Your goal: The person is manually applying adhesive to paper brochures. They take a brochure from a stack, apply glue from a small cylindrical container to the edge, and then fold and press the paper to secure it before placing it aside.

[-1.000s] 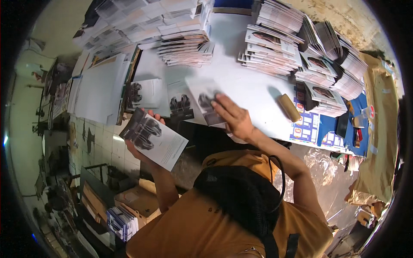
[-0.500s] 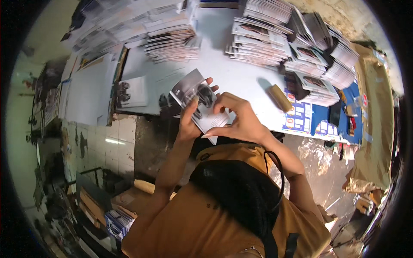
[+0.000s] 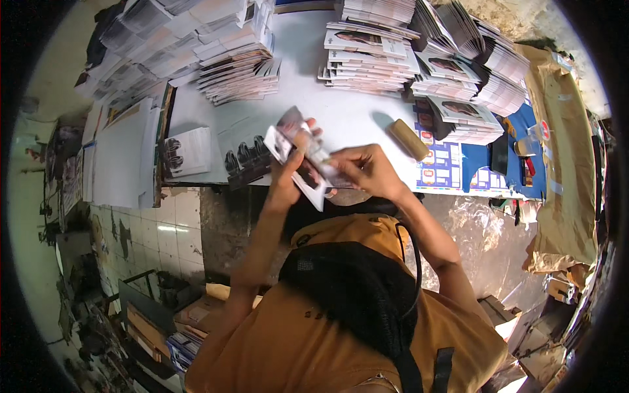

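Note:
A thin printed booklet [image 3: 314, 194] with photos on its pages is held over the table's front edge, tilted and partly opened. My left hand [image 3: 288, 177] grips it, thumb on top and fingertips showing past the far edge. My right hand [image 3: 372, 171] is closed at the booklet's right side, thumb and forefinger pinching a page; motion blurs that page. Just left of the booklet, a dark printed sheet [image 3: 247, 161] with pictures of round shapes lies on the white table [image 3: 301, 78]. Farther left is a small pile of white printed leaves [image 3: 189, 152].
Tall stacks of folded booklets [image 3: 370, 59] stand at the back right, with more stacks [image 3: 239, 77] at the back left. A tan block [image 3: 409, 139] lies right of my hands. Brown wrapping paper [image 3: 560, 164] hangs at the far right; large white sheets [image 3: 121, 157] lie left.
My right hand has gone from a spread grasp at the booklet's lower edge to a pinch on its page. The booklet has opened, showing inner pages. The view has shifted slightly.

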A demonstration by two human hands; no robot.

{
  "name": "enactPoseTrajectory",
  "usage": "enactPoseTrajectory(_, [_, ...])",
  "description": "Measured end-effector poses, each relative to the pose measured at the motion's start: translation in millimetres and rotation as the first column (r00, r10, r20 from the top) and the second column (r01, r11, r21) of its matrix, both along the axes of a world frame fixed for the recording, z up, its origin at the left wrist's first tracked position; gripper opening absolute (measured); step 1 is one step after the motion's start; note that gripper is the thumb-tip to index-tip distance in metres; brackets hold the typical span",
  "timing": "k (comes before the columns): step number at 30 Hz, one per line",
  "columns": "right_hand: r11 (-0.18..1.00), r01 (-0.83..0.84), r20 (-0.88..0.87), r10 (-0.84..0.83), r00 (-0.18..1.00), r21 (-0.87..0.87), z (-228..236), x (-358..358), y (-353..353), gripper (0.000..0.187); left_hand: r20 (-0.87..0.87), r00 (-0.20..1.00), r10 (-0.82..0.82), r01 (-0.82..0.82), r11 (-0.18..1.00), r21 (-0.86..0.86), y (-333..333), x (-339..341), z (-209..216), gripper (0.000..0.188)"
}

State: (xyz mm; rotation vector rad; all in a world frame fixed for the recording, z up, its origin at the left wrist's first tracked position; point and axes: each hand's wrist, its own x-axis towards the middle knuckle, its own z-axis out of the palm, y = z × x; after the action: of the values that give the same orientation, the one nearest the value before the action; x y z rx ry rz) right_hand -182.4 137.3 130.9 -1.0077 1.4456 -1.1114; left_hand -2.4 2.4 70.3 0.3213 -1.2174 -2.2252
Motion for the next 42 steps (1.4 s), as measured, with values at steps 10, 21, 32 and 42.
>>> enactPoseTrajectory(10, [0.963, 0.244, 0.284, -0.203, 0.937, -0.116, -85, -68, -1, 0.060, 0.447, 0.894, 0.037, 0.443, -0.221, -0.869, -25, 2, 50, 0.106])
enactPoseTrajectory(21, [0.923, 0.385, 0.090, -0.383, 0.919, -0.004, -81, -47, 26, 0.057, 0.428, 0.851, 0.304, 0.457, -0.029, -0.889, -2, -15, -9, 0.083])
enactPoseTrajectory(32, [0.912, 0.409, -0.367, -0.384, 0.847, -0.011, -61, -30, 71, 0.035, 0.433, 0.816, 0.383, 0.507, -0.116, -0.854, -8, -20, -50, 0.083])
enactPoseTrajectory(42, [0.925, 0.289, 0.156, -0.332, 0.930, 0.245, -75, 6, 126, 0.050, 0.471, 0.844, 0.255, 0.508, -0.102, -0.855, 8, -40, -50, 0.074])
